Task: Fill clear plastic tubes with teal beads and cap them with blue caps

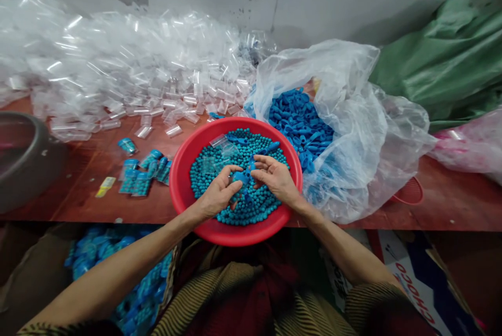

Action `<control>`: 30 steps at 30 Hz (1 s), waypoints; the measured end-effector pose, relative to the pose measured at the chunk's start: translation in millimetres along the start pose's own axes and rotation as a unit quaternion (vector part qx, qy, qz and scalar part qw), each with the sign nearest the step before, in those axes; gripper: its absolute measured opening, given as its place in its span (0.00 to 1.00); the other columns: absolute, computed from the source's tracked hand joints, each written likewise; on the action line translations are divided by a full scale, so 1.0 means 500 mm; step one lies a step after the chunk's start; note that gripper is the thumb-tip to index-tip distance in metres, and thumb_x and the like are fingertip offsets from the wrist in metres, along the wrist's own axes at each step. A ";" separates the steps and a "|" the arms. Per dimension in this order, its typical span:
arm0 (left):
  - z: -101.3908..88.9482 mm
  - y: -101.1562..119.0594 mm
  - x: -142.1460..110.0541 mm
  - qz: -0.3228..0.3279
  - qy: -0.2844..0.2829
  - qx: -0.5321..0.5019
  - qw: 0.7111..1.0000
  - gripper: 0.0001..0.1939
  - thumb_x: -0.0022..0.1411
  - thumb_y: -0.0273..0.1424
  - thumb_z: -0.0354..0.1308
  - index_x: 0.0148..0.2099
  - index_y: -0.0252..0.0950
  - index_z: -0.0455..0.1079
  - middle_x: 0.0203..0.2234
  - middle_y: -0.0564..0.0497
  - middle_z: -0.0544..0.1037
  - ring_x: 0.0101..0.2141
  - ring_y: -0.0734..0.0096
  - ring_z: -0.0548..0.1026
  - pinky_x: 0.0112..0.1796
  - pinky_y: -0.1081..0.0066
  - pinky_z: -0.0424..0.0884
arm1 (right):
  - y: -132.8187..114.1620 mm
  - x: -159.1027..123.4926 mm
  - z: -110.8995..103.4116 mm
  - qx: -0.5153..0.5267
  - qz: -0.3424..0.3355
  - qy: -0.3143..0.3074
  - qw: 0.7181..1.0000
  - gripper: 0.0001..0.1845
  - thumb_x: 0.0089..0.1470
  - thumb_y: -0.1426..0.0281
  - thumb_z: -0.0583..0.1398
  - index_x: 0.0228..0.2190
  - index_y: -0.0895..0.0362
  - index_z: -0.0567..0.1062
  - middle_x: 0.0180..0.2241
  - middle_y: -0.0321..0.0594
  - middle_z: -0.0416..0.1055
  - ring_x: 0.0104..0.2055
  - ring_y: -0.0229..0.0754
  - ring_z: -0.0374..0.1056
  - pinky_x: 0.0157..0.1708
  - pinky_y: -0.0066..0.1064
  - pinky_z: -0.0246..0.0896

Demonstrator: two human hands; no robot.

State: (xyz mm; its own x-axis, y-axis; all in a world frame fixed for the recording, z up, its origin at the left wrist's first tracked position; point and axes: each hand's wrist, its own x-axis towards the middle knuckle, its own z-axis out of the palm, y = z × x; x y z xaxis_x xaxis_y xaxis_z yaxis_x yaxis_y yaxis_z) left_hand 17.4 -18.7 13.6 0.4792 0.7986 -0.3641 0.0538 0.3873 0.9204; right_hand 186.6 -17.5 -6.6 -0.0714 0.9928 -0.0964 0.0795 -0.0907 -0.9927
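A red basin (181,169) full of small teal beads (251,208) stands at the table's front edge. Over the beads, my left hand (219,192) is closed around a small clear container with blue at its top (240,178). My right hand (277,178) is beside it, thumb and fingers pinched on a small blue plastic piece (252,165); its exact shape is partly hidden. On the beads lie clear plastic tubes (219,148) and a blue spoon-shaped piece (270,148).
Clear empty tubes (157,64) are heaped at the back left. Several filled containers (135,182) lie left of the basin, near a grey tub (35,169). A plastic bag (353,116) with blue pieces (301,122) sits right. Below is a box of filled containers (102,252).
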 end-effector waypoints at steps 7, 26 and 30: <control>0.011 -0.005 -0.002 0.036 0.051 -0.007 0.998 0.29 0.55 0.40 0.60 0.56 0.37 0.56 0.15 0.62 0.59 0.13 0.82 0.56 0.16 0.77 0.52 | -0.002 -0.040 0.033 -0.289 -0.229 -0.069 0.927 0.38 0.48 0.59 0.63 0.57 0.60 0.60 0.52 0.56 0.65 0.55 0.53 0.62 0.51 0.46 0.62; 0.002 0.001 -0.018 0.018 -0.011 -0.011 1.000 0.31 0.53 0.45 0.60 0.53 0.36 0.55 0.17 0.60 0.65 0.15 0.76 0.66 0.16 0.77 0.61 | -0.030 -0.062 0.040 -0.195 -0.161 -0.083 0.964 0.22 0.57 0.66 0.55 0.53 0.55 0.63 0.42 0.44 0.70 0.38 0.40 0.69 0.38 0.33 0.66; 0.001 0.005 -0.022 -0.004 -0.029 -0.049 0.998 0.36 0.50 0.46 0.62 0.56 0.38 0.52 0.20 0.59 0.67 0.17 0.70 0.72 0.15 0.74 0.66 | -0.023 -0.051 0.034 -0.105 -0.133 -0.023 0.985 0.14 0.59 0.70 0.51 0.45 0.54 0.72 0.35 0.37 0.74 0.30 0.35 0.68 0.34 0.29 0.66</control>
State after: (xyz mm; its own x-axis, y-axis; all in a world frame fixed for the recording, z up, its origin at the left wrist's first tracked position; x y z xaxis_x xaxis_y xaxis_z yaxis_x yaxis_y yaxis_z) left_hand 12.7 -26.6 20.1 0.5300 0.7680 -0.3596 -0.0268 0.4390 0.8981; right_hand 170.4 -43.0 6.1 -0.1615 0.9743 0.1569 0.2550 0.1948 -0.9471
